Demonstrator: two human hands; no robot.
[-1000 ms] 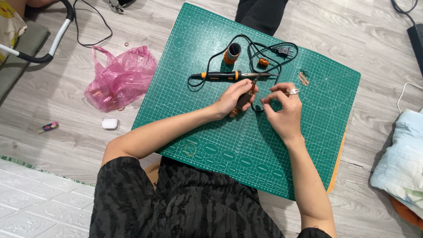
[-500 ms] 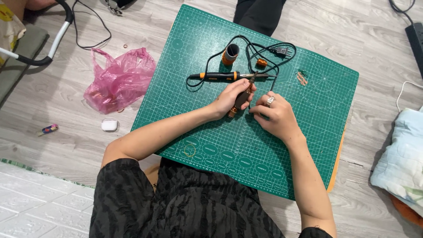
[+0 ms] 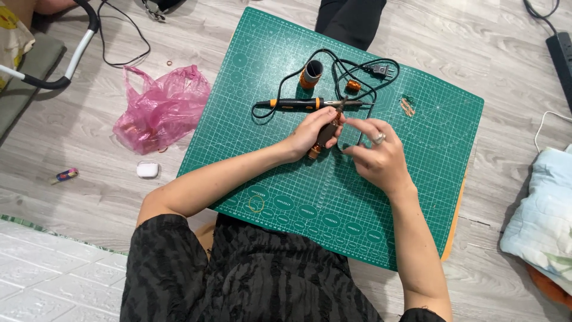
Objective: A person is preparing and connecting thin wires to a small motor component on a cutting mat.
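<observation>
My left hand is closed around a small dark cylinder with a copper-coloured end, held over the green cutting mat. Beside it on the right, my right hand, with a ring on one finger, pinches its fingertips at the top of that cylinder; whether anything is between them is too small to tell. Just beyond both hands lies a black and orange soldering iron, its black cord looped on the mat.
An orange spool and a small copper coil sit at the mat's far side, copper bits to the right. A pink plastic bag and white earbud case lie left on the wood floor. A power strip is at far right.
My right hand has moved left and closed in on the cylinder held in my left hand. The left hand has barely shifted.
</observation>
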